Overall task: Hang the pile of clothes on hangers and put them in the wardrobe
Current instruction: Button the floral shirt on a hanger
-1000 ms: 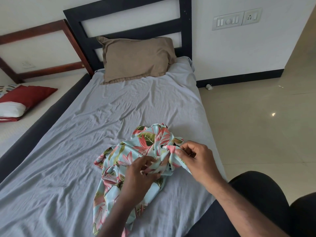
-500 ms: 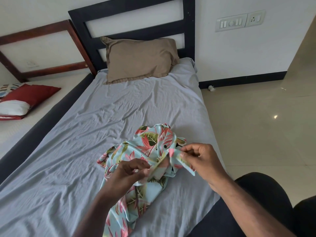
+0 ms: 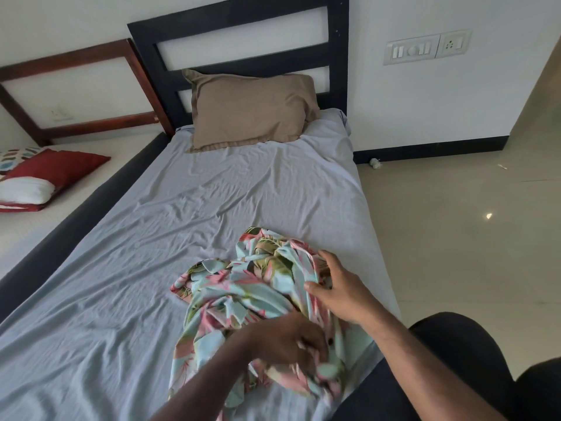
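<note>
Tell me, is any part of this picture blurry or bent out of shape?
In the head view, the left hand is smeared by motion blur over the crumpled floral-print garment; the right hand is sharper. The wide lens tilts the black slatted headboard, and a small glare spot shines on the beige tiled floor.

Legible text, labels, brands, numbers: none.
The switch and socket plate (image 3: 427,47) on the wall bears only plain rocker switches, a round knob and pin holes, with no readable marking; the floral garment (image 3: 255,293) shows a leaf and flower print only, with no tag or lettering visible.
</note>
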The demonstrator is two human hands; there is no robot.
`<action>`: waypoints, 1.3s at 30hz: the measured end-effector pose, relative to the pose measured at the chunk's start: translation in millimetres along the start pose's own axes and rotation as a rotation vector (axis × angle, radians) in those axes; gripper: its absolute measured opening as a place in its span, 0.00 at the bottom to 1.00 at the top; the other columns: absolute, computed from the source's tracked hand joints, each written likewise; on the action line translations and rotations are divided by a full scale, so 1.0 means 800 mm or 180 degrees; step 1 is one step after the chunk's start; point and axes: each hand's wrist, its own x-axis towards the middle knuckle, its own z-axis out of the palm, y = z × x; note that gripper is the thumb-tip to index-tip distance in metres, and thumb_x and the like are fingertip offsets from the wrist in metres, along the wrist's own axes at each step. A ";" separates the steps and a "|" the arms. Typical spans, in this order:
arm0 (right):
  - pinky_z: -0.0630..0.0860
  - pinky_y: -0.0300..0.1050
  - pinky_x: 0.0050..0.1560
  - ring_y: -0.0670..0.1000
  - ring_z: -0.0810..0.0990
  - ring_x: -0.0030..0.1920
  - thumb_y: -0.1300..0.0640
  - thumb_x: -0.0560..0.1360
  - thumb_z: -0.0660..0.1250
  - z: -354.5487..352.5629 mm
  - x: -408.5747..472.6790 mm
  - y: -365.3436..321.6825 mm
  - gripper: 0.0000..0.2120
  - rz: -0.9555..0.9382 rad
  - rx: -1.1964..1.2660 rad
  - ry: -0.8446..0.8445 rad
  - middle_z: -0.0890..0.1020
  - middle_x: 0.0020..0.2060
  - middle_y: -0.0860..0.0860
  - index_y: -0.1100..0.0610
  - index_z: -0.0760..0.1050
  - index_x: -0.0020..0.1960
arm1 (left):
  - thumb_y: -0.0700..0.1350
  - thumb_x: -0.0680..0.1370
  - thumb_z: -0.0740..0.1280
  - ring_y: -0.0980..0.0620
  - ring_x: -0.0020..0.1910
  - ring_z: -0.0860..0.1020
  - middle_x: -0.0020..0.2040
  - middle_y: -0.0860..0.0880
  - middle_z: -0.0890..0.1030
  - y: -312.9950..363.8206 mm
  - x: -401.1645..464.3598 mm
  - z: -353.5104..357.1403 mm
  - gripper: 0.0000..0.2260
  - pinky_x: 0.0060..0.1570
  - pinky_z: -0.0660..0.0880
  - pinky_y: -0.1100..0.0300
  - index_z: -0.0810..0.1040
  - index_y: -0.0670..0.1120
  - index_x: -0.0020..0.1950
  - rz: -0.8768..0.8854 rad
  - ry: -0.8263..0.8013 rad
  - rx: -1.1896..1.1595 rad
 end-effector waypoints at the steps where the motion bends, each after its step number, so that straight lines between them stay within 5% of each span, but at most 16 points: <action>1: 0.74 0.42 0.51 0.54 0.82 0.57 0.48 0.78 0.70 0.001 0.002 0.000 0.30 0.0040 -0.0188 -0.0034 0.81 0.61 0.50 0.45 0.64 0.77 | 0.31 0.75 0.69 0.52 0.48 0.81 0.51 0.42 0.84 0.004 -0.005 -0.001 0.12 0.49 0.77 0.59 0.82 0.39 0.57 0.0162 -0.0312 -0.0354; 3: 0.74 0.42 0.47 0.57 0.83 0.56 0.53 0.75 0.70 0.003 -0.001 0.002 0.18 0.0116 -0.0703 -0.0219 0.84 0.56 0.53 0.48 0.78 0.65 | 0.33 0.78 0.69 0.53 0.42 0.82 0.49 0.41 0.85 0.015 -0.016 -0.010 0.08 0.38 0.79 0.59 0.82 0.40 0.56 0.0108 -0.0078 -0.1148; 5: 0.76 0.44 0.46 0.57 0.83 0.52 0.58 0.72 0.67 0.002 -0.011 -0.001 0.12 0.0217 -0.1109 -0.0634 0.84 0.50 0.53 0.51 0.82 0.54 | 0.37 0.79 0.70 0.55 0.34 0.81 0.42 0.44 0.84 0.007 -0.013 -0.033 0.02 0.29 0.74 0.63 0.82 0.41 0.49 -0.0046 0.1374 -0.1540; 7: 0.74 0.49 0.53 0.54 0.80 0.50 0.63 0.72 0.64 0.000 -0.021 -0.008 0.16 0.0279 -0.1423 -0.1026 0.83 0.51 0.51 0.49 0.82 0.55 | 0.45 0.78 0.72 0.56 0.35 0.80 0.41 0.50 0.83 -0.017 -0.007 -0.060 0.04 0.33 0.75 0.61 0.81 0.45 0.47 -0.0420 0.2807 -0.1011; 8: 0.72 0.52 0.57 0.54 0.78 0.52 0.64 0.72 0.64 -0.001 -0.025 -0.011 0.18 0.0287 -0.1533 -0.1106 0.81 0.54 0.49 0.48 0.82 0.56 | 0.49 0.77 0.73 0.55 0.40 0.80 0.45 0.52 0.82 -0.028 -0.003 -0.068 0.07 0.38 0.77 0.59 0.80 0.47 0.51 -0.0601 0.3037 -0.0542; 11: 0.67 0.54 0.58 0.52 0.73 0.63 0.59 0.74 0.65 -0.006 -0.028 -0.014 0.21 0.0198 -0.1397 -0.0988 0.74 0.63 0.46 0.43 0.77 0.64 | 0.45 0.76 0.68 0.53 0.52 0.77 0.53 0.52 0.78 -0.047 0.008 -0.046 0.12 0.54 0.76 0.55 0.77 0.51 0.59 -0.0923 0.2028 0.0643; 13: 0.69 0.48 0.51 0.48 0.74 0.57 0.59 0.75 0.64 -0.011 -0.024 -0.017 0.17 0.0136 -0.0798 -0.0870 0.75 0.59 0.45 0.46 0.77 0.62 | 0.43 0.71 0.62 0.52 0.53 0.75 0.49 0.53 0.76 -0.047 0.008 -0.018 0.11 0.57 0.74 0.53 0.76 0.53 0.51 -0.0678 0.1692 0.1227; 16: 0.70 0.45 0.40 0.49 0.78 0.41 0.55 0.78 0.63 -0.009 -0.017 -0.016 0.07 0.0135 -0.0143 -0.0513 0.81 0.43 0.48 0.56 0.78 0.49 | 0.45 0.70 0.66 0.62 0.43 0.77 0.43 0.60 0.78 -0.044 -0.014 -0.007 0.07 0.45 0.75 0.62 0.77 0.54 0.46 -0.0221 0.1343 0.0277; 18: 0.70 0.45 0.36 0.49 0.77 0.33 0.45 0.80 0.64 -0.001 -0.014 -0.008 0.16 0.0149 -0.0100 -0.0097 0.80 0.35 0.49 0.57 0.76 0.44 | 0.50 0.72 0.71 0.63 0.40 0.76 0.40 0.62 0.78 -0.037 -0.032 -0.009 0.03 0.44 0.70 0.65 0.79 0.55 0.45 -0.0253 0.1073 -0.0592; 21: 0.68 0.45 0.29 0.51 0.75 0.30 0.40 0.78 0.66 -0.001 -0.014 0.001 0.15 0.0002 -0.0441 0.0648 0.77 0.32 0.48 0.50 0.67 0.51 | 0.56 0.79 0.69 0.53 0.36 0.79 0.36 0.53 0.83 -0.032 -0.040 -0.010 0.14 0.42 0.73 0.58 0.84 0.49 0.40 -0.0521 0.1681 -0.1577; 24: 0.69 0.39 0.26 0.46 0.74 0.25 0.46 0.81 0.65 -0.002 -0.014 0.006 0.17 -0.0170 -0.0453 0.0278 0.79 0.37 0.45 0.42 0.65 0.66 | 0.42 0.79 0.70 0.55 0.32 0.77 0.36 0.53 0.82 -0.035 -0.027 -0.019 0.05 0.37 0.72 0.60 0.82 0.47 0.43 -0.0685 0.3048 -0.0970; 26: 0.78 0.39 0.35 0.43 0.80 0.33 0.49 0.79 0.66 0.002 -0.014 0.008 0.18 -0.0174 -0.0767 0.0010 0.83 0.52 0.42 0.40 0.71 0.68 | 0.39 0.76 0.71 0.56 0.44 0.77 0.49 0.55 0.79 -0.041 -0.020 -0.034 0.09 0.45 0.71 0.59 0.80 0.52 0.51 -0.0717 0.3433 -0.0130; 29: 0.76 0.41 0.37 0.44 0.77 0.36 0.54 0.75 0.69 0.000 -0.017 0.006 0.15 0.0003 -0.0719 0.0061 0.81 0.49 0.44 0.42 0.78 0.59 | 0.45 0.74 0.71 0.49 0.67 0.67 0.69 0.52 0.69 -0.060 -0.010 -0.061 0.25 0.65 0.68 0.48 0.73 0.58 0.70 -0.0934 0.2450 0.0602; 31: 0.80 0.49 0.47 0.47 0.78 0.46 0.53 0.73 0.70 -0.005 -0.020 0.006 0.12 0.0041 -0.0642 0.0184 0.75 0.51 0.45 0.39 0.76 0.53 | 0.51 0.73 0.70 0.44 0.72 0.62 0.74 0.50 0.65 -0.065 -0.008 -0.078 0.28 0.70 0.64 0.41 0.70 0.60 0.73 -0.1263 0.1809 0.0793; 35: 0.70 0.56 0.62 0.48 0.70 0.63 0.51 0.73 0.71 -0.009 -0.023 0.000 0.20 -0.0186 -0.0535 0.0491 0.68 0.62 0.41 0.38 0.70 0.61 | 0.50 0.76 0.73 0.47 0.74 0.62 0.74 0.49 0.67 -0.058 -0.011 -0.102 0.25 0.73 0.60 0.52 0.73 0.52 0.73 -0.1225 0.1384 0.0983; 39: 0.66 0.51 0.63 0.40 0.73 0.63 0.44 0.71 0.76 -0.012 -0.027 -0.023 0.27 -0.0790 0.0168 0.0334 0.75 0.60 0.35 0.37 0.69 0.65 | 0.45 0.74 0.77 0.53 0.63 0.74 0.63 0.51 0.76 -0.001 -0.016 -0.129 0.22 0.57 0.69 0.67 0.79 0.48 0.67 -0.0767 0.1169 0.0734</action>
